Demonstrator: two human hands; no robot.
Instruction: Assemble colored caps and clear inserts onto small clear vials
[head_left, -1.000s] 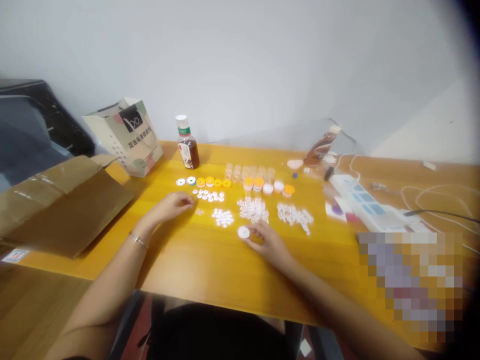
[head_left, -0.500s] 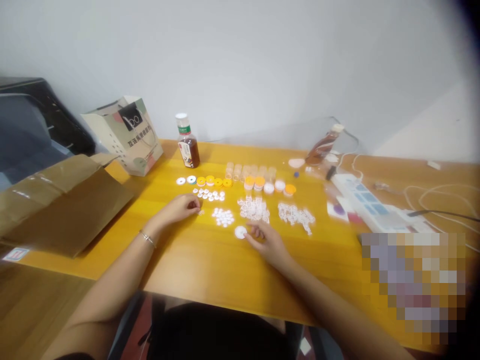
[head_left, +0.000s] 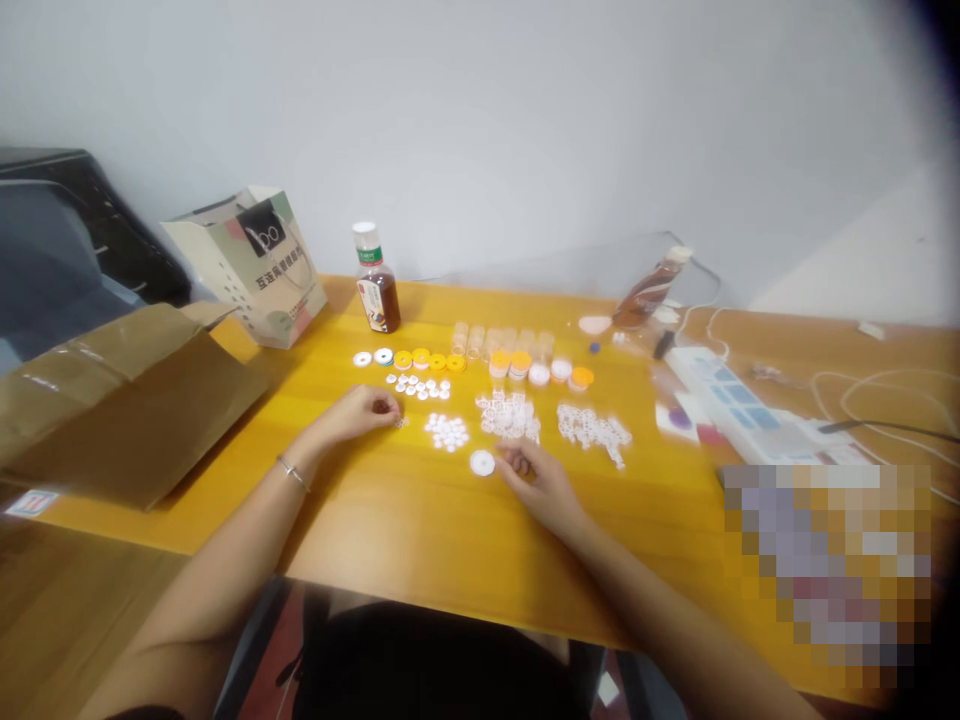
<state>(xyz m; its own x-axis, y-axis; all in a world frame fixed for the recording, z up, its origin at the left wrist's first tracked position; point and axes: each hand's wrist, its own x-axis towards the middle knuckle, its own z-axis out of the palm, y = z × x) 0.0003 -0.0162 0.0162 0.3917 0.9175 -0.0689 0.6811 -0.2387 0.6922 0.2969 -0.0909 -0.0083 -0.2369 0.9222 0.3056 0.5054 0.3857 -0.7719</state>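
A white disc (head_left: 482,462) with a ring pattern lies flat on the table. Just right of it is my right hand (head_left: 541,484), fingers loosely curled and apart, with nothing visible in them. My left hand (head_left: 364,412) rests on the table at the left, thumb and forefinger pinched together; whatever is between them is too small to make out. Tiny pieces (head_left: 402,421) lie by its fingertips. Between the hands sits a cluster of small white round parts (head_left: 447,432). Behind my right hand are clear plastic pieces (head_left: 508,415), with another clear pile (head_left: 594,430) to the right.
Rows of yellow rings (head_left: 436,363), orange-topped round pieces (head_left: 520,364) and clear cups (head_left: 475,343) stand farther back. A dark drink bottle (head_left: 381,290) and a paper bag (head_left: 262,275) are behind. A cardboard box (head_left: 172,420) is left, a power strip (head_left: 724,395) right.
My right hand has drawn slightly right, so its fingertips no longer touch the white disc. My left hand keeps about the same place and pinch.
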